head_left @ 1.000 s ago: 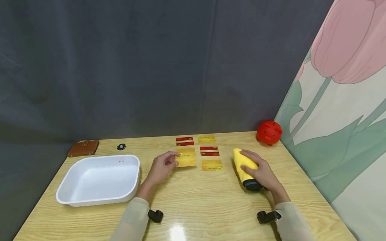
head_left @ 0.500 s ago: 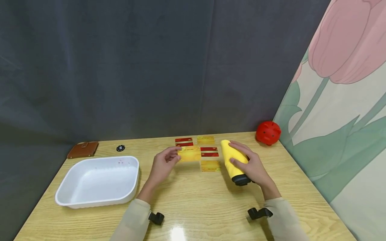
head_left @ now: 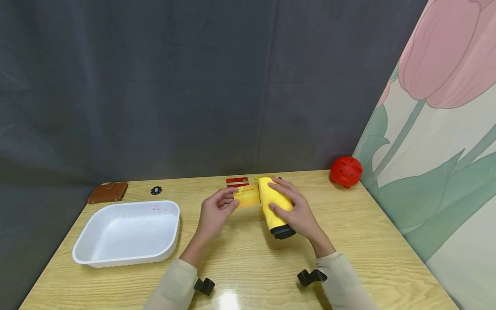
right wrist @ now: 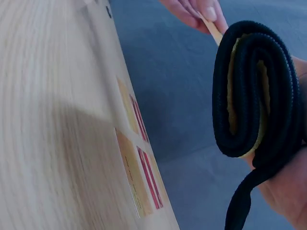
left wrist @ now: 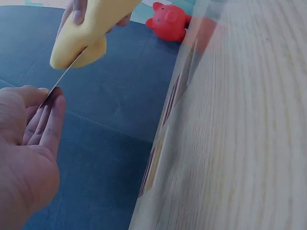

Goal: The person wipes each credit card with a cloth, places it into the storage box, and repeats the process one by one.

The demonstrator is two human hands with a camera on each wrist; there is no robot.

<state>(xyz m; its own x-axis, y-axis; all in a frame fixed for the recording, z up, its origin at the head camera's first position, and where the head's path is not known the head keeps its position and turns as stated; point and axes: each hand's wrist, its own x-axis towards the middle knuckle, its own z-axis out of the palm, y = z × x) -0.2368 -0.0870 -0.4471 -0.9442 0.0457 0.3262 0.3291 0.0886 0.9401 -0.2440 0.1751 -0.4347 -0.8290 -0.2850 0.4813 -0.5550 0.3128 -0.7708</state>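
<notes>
In the head view my left hand pinches a gold card by its left end, thumb against fingertips, raised above the table. My right hand grips a folded yellow towel with a black border and a black strap. Towel and card meet in front of me, the card's far end right at the yellow fabric in the left wrist view. Behind them lies a red striped card on the table. A gold card also lies there, mostly hidden by the towel from above.
A white plastic tray stands at the left. Behind it are a brown leather wallet and a black poker chip. At the back right corner sits a red piggy bank. A dark curtain borders the wooden table.
My left hand has lifted the gold card off the table and shifted slightly right. My right hand has raised the towel and brought it left to the card, covering other cards.
</notes>
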